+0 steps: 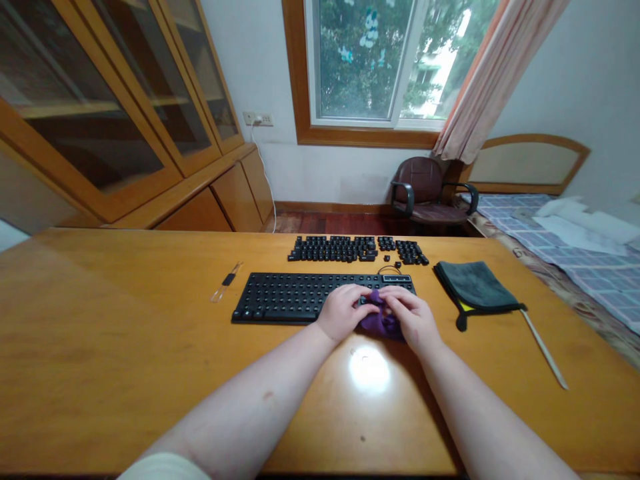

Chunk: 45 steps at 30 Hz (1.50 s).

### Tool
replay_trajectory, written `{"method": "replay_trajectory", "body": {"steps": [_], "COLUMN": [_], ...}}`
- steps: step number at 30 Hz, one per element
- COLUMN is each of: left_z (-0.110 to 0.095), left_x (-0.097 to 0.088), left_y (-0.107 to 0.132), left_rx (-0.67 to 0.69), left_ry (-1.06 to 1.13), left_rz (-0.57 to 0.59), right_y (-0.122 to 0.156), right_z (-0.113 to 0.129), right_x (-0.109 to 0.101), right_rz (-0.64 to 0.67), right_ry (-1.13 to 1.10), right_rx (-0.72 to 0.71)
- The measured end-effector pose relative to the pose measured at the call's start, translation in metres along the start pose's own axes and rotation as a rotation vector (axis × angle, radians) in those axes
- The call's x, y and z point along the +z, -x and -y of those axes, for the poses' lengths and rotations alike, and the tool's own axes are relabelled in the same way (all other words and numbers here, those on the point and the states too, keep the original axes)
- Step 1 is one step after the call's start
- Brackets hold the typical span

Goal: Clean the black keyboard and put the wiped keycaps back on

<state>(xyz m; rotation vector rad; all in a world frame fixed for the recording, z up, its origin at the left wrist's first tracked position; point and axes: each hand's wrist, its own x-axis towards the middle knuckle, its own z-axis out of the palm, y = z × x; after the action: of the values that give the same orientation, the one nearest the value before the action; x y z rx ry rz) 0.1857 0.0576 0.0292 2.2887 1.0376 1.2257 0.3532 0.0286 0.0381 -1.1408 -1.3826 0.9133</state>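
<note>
A person's left hand [345,312] and right hand [409,317] gripped a bunched purple cloth [379,325] between fingers and thumbs, over the right part of a black keyboard [283,297] on a wooden desk [125,353]. The hands and cloth hid the keys beneath; whether the fingers pinched anything inside the folds could not be told. Loose black keycaps [333,249] lay in rows beyond, their markings too small to read. The lower edge cut off both forearms.

Forearms [273,395] converge forward, left hand [344,312] and right hand [416,321] nearly meeting, fingers [400,293] bent.
</note>
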Motion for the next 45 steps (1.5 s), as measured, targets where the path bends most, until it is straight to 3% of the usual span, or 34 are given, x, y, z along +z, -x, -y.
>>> {"method": "replay_trajectory", "body": {"steps": [7,14,21,37,45], "left_z": [0.000,0.002,0.002,0.002,0.001], "left_x": [0.000,-0.001,0.000,0.001,0.000], "left_y": [0.002,0.001,0.002,0.000,0.002], "left_rx": [0.087,0.177,0.136,0.133,0.214], "left_ry": [0.062,0.106,0.123,0.103,0.050], "left_rz": [-0.040,-0.060,-0.090,-0.104,-0.106], "right_y": [-0.002,-0.002,0.000,0.000,-0.001], "right_z": [-0.003,-0.010,-0.005,-0.010,-0.014], "right_x": [0.004,0.001,0.001,0.000,-0.006], "right_rz": [0.034,0.101,0.111,0.080,0.125], "right_ry": [-0.243,-0.380,-0.245,-0.218,-0.394], "right_rx": [0.286,0.390,0.377,0.342,0.397]}}
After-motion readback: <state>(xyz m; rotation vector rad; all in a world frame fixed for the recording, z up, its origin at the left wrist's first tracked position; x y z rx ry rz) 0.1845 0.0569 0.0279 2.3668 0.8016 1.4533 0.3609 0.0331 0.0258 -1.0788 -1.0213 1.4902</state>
